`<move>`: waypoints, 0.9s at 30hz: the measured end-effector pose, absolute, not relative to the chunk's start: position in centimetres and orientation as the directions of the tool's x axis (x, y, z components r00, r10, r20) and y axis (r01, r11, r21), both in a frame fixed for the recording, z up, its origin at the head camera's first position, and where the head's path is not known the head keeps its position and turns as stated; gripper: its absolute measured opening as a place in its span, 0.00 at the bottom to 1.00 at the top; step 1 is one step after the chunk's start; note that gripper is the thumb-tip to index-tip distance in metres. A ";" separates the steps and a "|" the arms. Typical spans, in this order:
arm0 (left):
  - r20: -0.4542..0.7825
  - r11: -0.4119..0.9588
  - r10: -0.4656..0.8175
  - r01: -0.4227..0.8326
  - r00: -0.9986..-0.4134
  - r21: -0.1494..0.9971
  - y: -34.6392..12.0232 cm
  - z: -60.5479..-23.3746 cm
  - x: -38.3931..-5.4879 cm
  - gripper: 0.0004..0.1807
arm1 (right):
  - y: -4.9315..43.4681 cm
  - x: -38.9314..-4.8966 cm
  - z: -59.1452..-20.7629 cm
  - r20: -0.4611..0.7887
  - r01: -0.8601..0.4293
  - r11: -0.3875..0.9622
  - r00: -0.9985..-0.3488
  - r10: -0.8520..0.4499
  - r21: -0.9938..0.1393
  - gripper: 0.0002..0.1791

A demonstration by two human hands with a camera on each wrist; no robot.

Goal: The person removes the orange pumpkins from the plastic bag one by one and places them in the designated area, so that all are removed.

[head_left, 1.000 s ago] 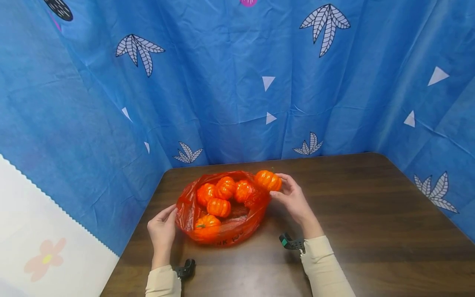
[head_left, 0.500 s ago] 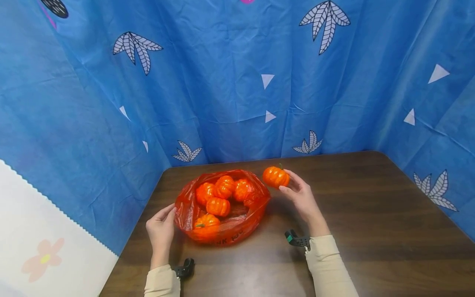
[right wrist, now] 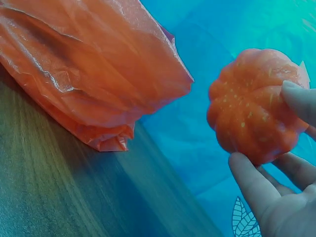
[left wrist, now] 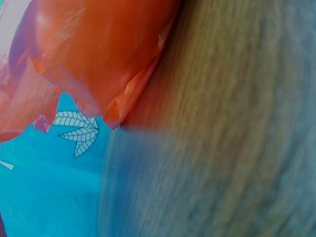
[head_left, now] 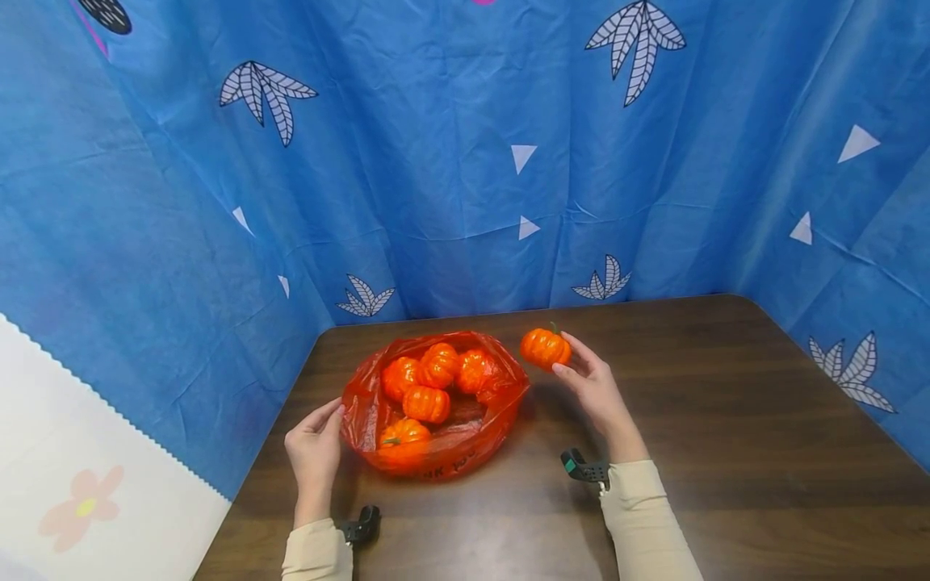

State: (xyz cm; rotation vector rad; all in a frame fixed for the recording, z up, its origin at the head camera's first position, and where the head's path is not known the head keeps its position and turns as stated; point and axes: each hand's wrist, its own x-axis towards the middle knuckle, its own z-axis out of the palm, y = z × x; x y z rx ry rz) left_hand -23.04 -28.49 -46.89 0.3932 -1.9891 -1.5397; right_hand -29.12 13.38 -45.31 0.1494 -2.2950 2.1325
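Observation:
A red translucent plastic bag [head_left: 465, 452] lies with its mouth spread wide on the table, and several small orange pumpkins [head_left: 427, 404] show inside it. My left hand [head_left: 316, 448] pinches the bag's left rim between thumb and fingers. To the right of the bag, my right hand [head_left: 597, 395] holds one small pumpkin [head_left: 546, 349] with a green stem, raised above the table and apart from the bag. In the right wrist view the fingers and thumb grip this pumpkin [right wrist: 254, 111] from the side. The left wrist view shows the bag [left wrist: 108, 54] but not the hand.
The dark wooden table [head_left: 726, 420] extends far to the right of the bag. A blue patterned curtain [head_left: 465, 161] hangs behind and beside it. At the left is a white cloth [head_left: 109, 452] with a flower print. Each wrist wears a dark strap.
My right hand has carried the pumpkin rightward, from the bag's right rim to a spot clear of it. My left hand still pinches the rim, nearly unmoved.

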 end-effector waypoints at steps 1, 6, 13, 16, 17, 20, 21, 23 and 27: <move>0.270 0.285 -0.559 0.124 -0.784 0.950 -28.5 -46.9 -23.0 0.14 | 13.4 -29.1 -45.3 0.064 -0.068 0.078 -0.996 -0.056 -0.995 0.38; 0.284 0.287 -0.559 0.140 -0.779 0.948 -28.4 -46.9 -23.0 0.13 | 13.5 -29.2 -45.3 0.034 -0.033 0.105 -0.999 0.007 -0.994 0.38; 0.310 0.304 -0.569 0.156 -0.762 0.940 -28.5 -47.2 -23.0 0.11 | 13.7 -29.2 -45.6 0.028 -0.022 0.120 -0.998 0.050 -0.993 0.37; 0.315 0.306 -0.571 0.160 -0.758 0.939 -28.6 -47.4 -23.1 0.10 | 13.7 -29.2 -45.7 0.042 -0.035 0.119 -0.997 0.059 -0.992 0.36; 0.314 0.306 -0.571 0.159 -0.758 0.939 -28.7 -47.4 -23.1 0.11 | 13.7 -29.3 -45.8 0.046 -0.038 0.121 -0.997 0.061 -0.992 0.36; 0.305 0.304 -0.573 0.149 -0.760 0.941 -28.8 -47.5 -23.0 0.11 | 13.6 -29.3 -46.0 0.058 -0.049 0.133 -0.996 0.065 -0.990 0.36; 0.301 0.303 -0.574 0.144 -0.762 0.942 -28.8 -47.6 -23.0 0.12 | 13.6 -29.4 -46.1 0.061 -0.051 0.140 -0.996 0.068 -0.989 0.36; 0.295 0.301 -0.575 0.138 -0.764 0.944 -28.8 -47.6 -23.0 0.12 | 13.6 -29.4 -46.2 0.070 -0.059 0.153 -0.995 0.072 -0.986 0.35; 0.272 0.285 -0.576 0.123 -0.771 0.951 -28.8 -47.5 -23.0 0.13 | 13.6 -29.5 -46.5 0.087 -0.072 0.184 -0.993 0.077 -0.980 0.34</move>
